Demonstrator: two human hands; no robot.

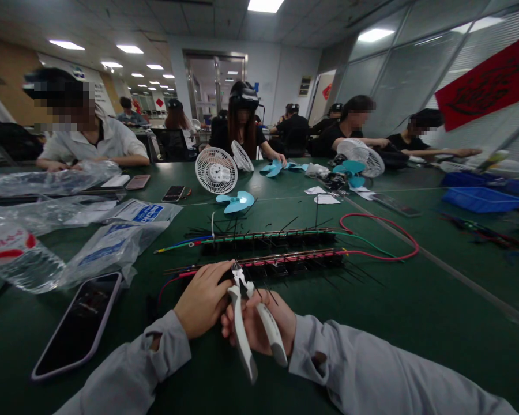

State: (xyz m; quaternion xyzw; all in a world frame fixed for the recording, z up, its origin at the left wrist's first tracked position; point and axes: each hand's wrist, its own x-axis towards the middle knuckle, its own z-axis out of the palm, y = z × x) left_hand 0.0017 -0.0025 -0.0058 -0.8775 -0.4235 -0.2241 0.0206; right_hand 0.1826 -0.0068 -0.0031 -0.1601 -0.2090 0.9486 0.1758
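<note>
In the head view, my right hand (272, 320) is closed around diagonal cutting pliers (239, 323) with white and grey handles. The handles are spread, and the jaws point up at the near wired strip (285, 263), which carries red wire and black cable ties. My left hand (205, 297) rests over that strip's left end, fingers bent together beside the plier jaws; what they grip is hidden. Just behind lies a second black strip (268, 237) with green and blue wires and cable ties whose long tails stick out. A red cable (415, 245) loops from the strips' right end.
Left are a phone (80, 325), a water bottle (19, 253) and plastic bags (112, 242). Beyond the strips lie a blue fan blade (237, 202) and a white fan grille (216, 170). Blue trays (482, 199) stand right. Several people sit around the green table (415, 323).
</note>
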